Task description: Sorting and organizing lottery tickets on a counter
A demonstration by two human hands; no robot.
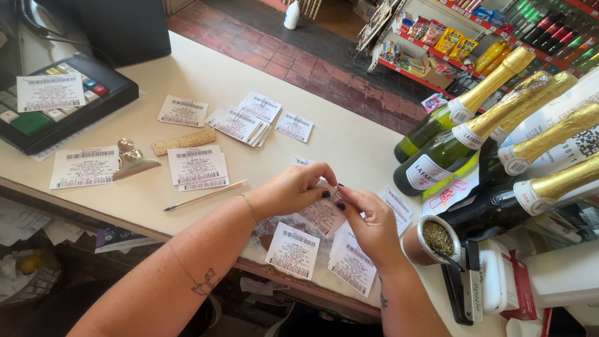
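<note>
While both forearms reach in from the bottom edge over the cream counter top [349, 134], the left hand [293, 187] and right hand [371, 224] meet at its near side. Left hand: palm down, wrist bent slightly, thin bracelet on the wrist, thumb and fingers pinched narrowly on the upper edge of a small white printed paper slip with a barcode [321, 215]. Right hand: fingers curled, dark-painted nails visible, fingertips closed on the same slip from the right. The slip is held between both hands, just above the counter, over other loose white slips [293, 249] lying near the counter's front edge.

Further slips lie spread across the counter to the left; a thin wooden pencil [206, 195] lies just left of the left wrist. A metal clip [131, 159] rests on one slip. A dark cash register keypad [56, 103] sits at far left. Green glass bottles with gold foil necks [474, 134] lie on their sides at right.

Hard to make out: the slip's middle is covered by both hands' fingers; whether one slip or several are pinched cannot be told. Elbows are cut off by the frame.
</note>
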